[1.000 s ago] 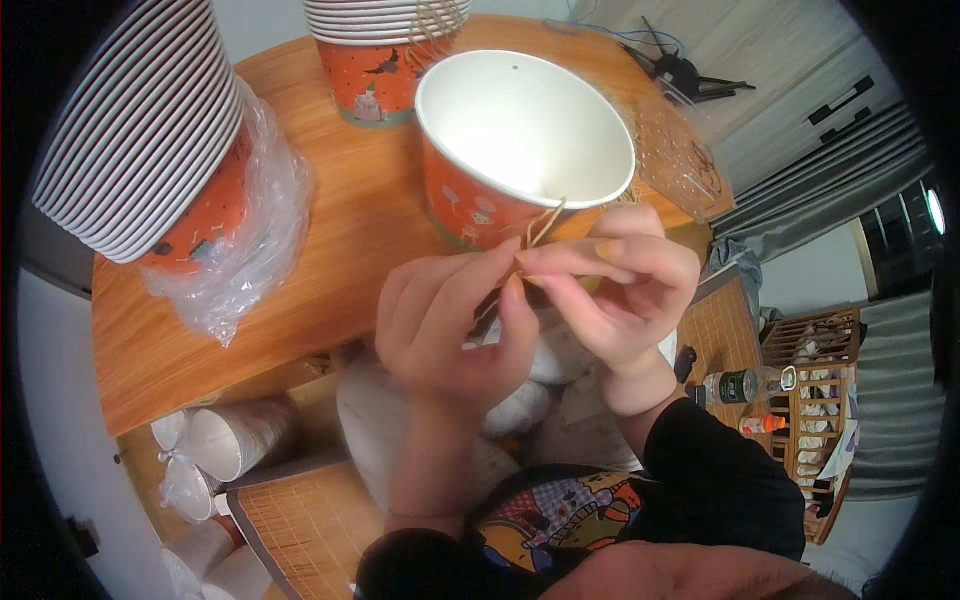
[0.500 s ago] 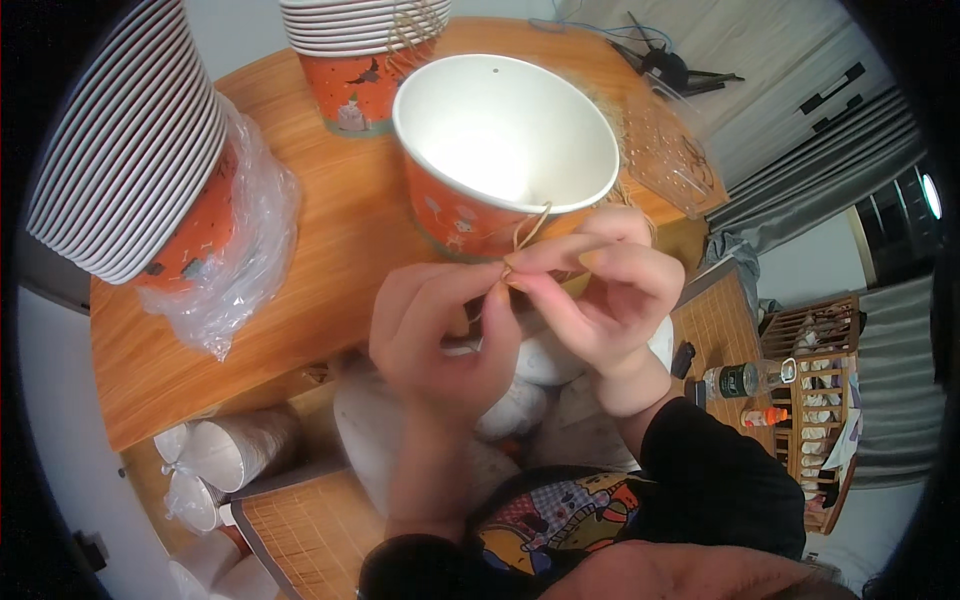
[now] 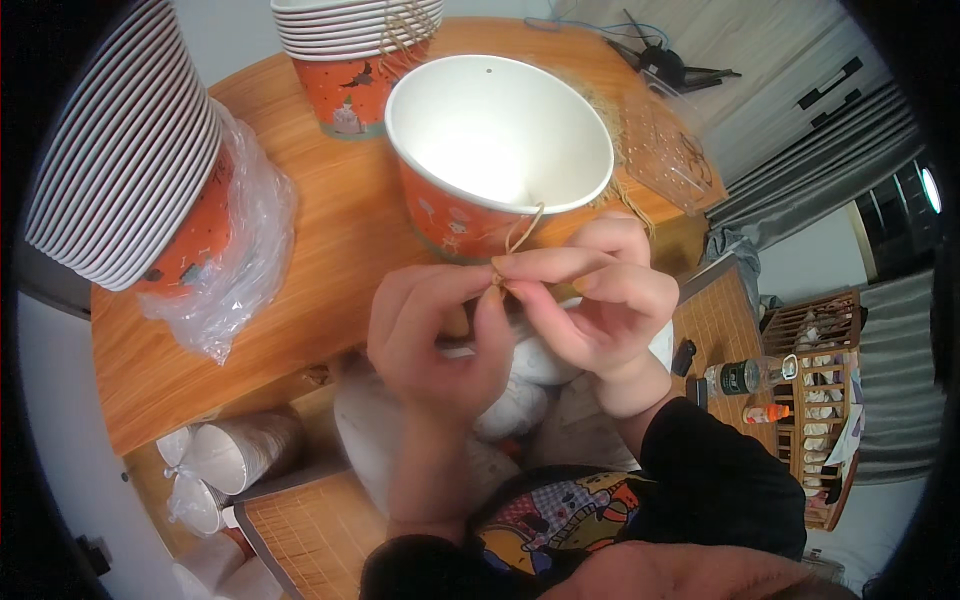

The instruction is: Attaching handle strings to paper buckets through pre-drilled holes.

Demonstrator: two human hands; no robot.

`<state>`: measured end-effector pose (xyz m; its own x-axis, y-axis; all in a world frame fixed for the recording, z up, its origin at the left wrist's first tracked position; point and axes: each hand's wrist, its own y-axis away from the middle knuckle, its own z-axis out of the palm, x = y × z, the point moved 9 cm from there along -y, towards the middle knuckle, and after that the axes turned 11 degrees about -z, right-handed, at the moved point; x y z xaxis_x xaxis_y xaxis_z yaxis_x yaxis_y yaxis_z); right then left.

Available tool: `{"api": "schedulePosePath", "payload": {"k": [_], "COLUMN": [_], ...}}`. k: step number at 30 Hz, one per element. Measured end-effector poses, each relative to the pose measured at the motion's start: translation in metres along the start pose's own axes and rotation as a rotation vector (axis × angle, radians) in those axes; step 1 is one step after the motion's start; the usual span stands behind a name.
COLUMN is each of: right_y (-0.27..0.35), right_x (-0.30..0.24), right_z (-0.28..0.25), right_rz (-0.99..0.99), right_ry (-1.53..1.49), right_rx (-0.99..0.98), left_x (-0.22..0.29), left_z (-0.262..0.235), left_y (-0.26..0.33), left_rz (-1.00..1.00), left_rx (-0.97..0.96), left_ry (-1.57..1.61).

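An orange printed paper bucket (image 3: 470, 215) with a white inside stands at the table's near edge, tilted towards me. A thin tan twine (image 3: 525, 228) comes from its near rim down to my fingertips. My left hand (image 3: 430, 325) pinches the twine between thumb and forefinger. Fingertip to fingertip with it, my right hand (image 3: 605, 295) also pinches the twine, close to the bucket's rim. The small bit of twine between the fingertips is mostly hidden. A small dark hole shows in the bucket's far inner wall.
A tall stack of nested buckets (image 3: 130, 150), partly in a clear plastic bag (image 3: 262, 230), leans at left. Another stack (image 3: 345, 95) stands behind, twine hanging over it. Loose twine and a clear tray (image 3: 660, 140) lie at right on the wooden table (image 3: 330, 230). Bagged white buckets (image 3: 235, 455) sit below.
Both hands stay pinched together on the twine and shift slightly left. The twine between rim and fingers now bows a little more. The whole view has shifted slightly.
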<state>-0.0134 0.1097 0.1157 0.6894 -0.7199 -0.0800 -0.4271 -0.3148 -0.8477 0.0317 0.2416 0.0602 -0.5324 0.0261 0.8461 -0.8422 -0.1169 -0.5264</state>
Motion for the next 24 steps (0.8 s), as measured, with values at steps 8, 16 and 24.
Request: {"api": "schedulePosePath", "payload": {"k": [8,16,24], "right_y": [0.0,-0.001,-0.001], "right_x": [-0.001,-0.004,-0.004], "right_z": [0.001,-0.002,-0.004], "right_rz": [-0.022,-0.081,-0.085], "right_ry": [-0.013,-0.006,-0.014], "right_rx": [0.022,0.062,0.086], "left_x": [0.0,0.008,0.02], "left_z": [-0.002,-0.003,0.001], "left_y": [0.001,0.001,0.002], "left_rz": [0.032,0.102,0.276], "left_rx": [0.028,0.05,0.035], "left_ry": [-0.021,-0.084,-0.187]}}
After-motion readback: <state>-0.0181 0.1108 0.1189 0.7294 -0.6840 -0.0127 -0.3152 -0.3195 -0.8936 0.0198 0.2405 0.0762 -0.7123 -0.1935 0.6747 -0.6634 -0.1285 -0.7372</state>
